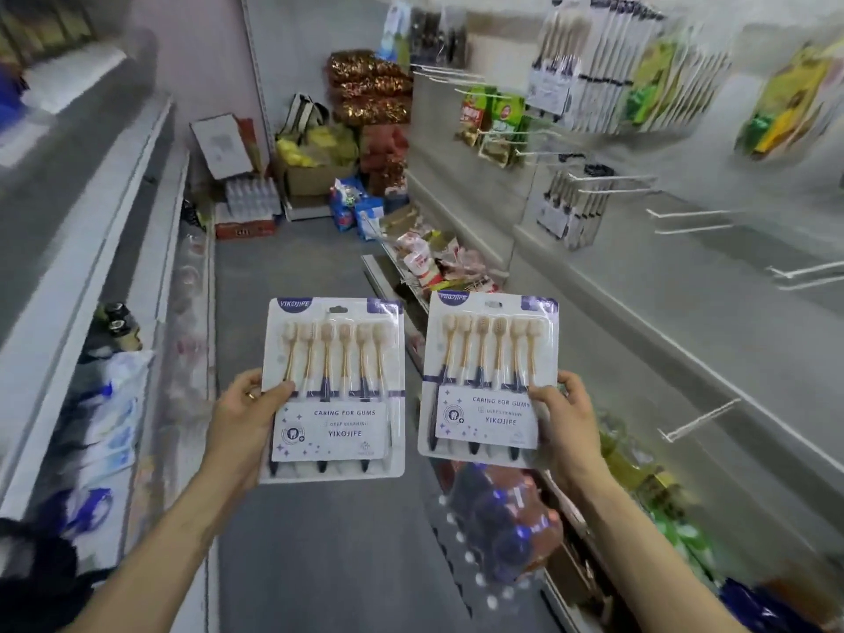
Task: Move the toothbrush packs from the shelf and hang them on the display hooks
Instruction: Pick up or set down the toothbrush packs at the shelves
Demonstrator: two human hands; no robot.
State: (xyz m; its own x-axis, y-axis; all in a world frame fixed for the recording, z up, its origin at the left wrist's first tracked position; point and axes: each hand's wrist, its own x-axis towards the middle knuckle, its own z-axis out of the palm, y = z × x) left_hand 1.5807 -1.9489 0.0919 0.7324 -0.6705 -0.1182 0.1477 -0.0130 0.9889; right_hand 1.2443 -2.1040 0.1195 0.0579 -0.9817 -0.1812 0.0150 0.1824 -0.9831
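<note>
L hand (242,424) grip pinches L toothbrush pack (335,358) at left edge; R hand (571,424) grip pinches R toothbrush pack (491,354) at right edge. Packs upright, side by side, apart.

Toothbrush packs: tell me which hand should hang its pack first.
Right, probably. The right hand holds the right toothbrush pack nearer the bare display hooks, which line the right-side panel; the left hand and left toothbrush pack are farther away.
</note>
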